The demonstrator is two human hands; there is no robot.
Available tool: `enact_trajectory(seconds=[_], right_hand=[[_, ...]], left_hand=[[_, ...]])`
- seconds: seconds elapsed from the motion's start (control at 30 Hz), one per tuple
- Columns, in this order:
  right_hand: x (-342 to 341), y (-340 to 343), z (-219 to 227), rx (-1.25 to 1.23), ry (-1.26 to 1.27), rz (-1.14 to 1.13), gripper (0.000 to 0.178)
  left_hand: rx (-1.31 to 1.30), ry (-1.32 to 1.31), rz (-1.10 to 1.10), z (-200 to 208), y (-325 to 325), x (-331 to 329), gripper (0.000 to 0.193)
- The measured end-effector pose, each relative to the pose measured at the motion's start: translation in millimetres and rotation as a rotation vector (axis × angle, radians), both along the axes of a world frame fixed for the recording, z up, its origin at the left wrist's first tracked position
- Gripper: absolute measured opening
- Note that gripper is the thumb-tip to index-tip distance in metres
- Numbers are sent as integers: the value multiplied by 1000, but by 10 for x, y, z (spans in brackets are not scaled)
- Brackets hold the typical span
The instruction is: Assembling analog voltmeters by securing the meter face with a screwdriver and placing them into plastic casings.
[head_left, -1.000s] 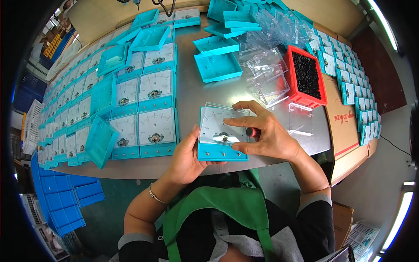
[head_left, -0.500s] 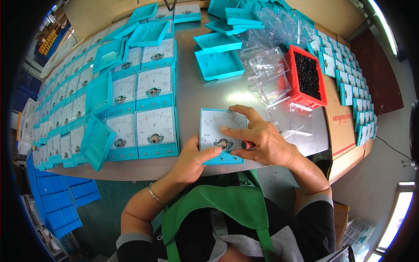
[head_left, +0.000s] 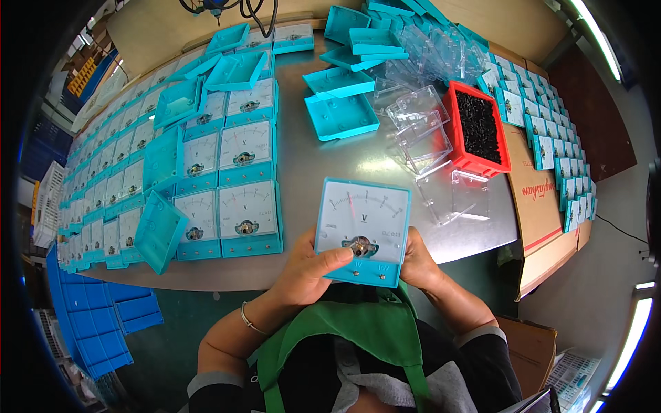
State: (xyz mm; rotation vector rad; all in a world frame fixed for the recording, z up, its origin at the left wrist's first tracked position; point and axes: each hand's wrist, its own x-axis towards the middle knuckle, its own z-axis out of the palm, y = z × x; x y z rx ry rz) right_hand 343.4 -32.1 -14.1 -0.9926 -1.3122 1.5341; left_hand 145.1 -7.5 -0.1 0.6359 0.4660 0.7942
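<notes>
A teal voltmeter with a white dial face is lifted toward me at the table's front edge, face up and tilted. My left hand is closed on its lower left side, the thumb lying over the front beside the movement in the dial's cutout. At the right edge my right hand grips the meter, its fingers hidden behind the case. Two small terminals show on the teal strip below the dial. Whether the right hand also keeps the red-handled tool, I cannot see.
Rows of voltmeters fill the left side, some topped by empty teal cases. More teal cases lie at the back, beside clear covers. A red bin of small black parts stands right, next to a carton and further stacked meters.
The voltmeter has come up off the tabletop and nearer to me. My right hand has left the dial's front for the right edge, and the red-handled tool is out of sight.
</notes>
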Motion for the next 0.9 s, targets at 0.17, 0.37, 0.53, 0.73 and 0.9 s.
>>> enact_trajectory(seconds=[0.17, 0.37, 0.53, 0.73, 0.9], right_hand=[[-22, -65, -3, -15, -6, -36, 17], [-57, -74, -32, 25, -2, -43, 15], [-109, -107, -74, 30, 19, -59, 15], [-144, -106, -128, 19, 77, -66, 15], [-135, -125, -163, -79, 130, -82, 15]], left_hand=[[-34, -46, -23, -1, -26, 30, 43], [-38, -55, -44, -26, -25, -7, 42], [-60, -63, -57, -12, -15, -42, 40], [-82, -67, -73, -47, 8, -79, 41], [-95, -58, -76, -34, 16, -48, 41]])
